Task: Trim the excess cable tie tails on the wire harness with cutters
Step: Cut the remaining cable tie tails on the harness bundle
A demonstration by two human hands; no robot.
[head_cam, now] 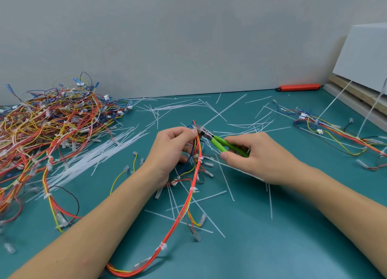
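My left hand (171, 149) grips the upper end of a wire harness (189, 197) of red, orange and yellow wires bound by white cable ties. The harness hangs from that hand down to the table's near edge. My right hand (249, 155) holds green-handled cutters (222, 143), fingers curled round the handles. The metal jaws point left and sit against the top of the harness, right beside my left fingertips. Whether a tie tail lies between the jaws is hidden.
A big heap of wire harnesses (48, 123) fills the left side of the teal table (272, 237). Cut white tie tails (98, 153) lie scattered across the middle. More harnesses (335, 132) lie at the right, near a white box (364, 56) and an orange tool (299, 87).
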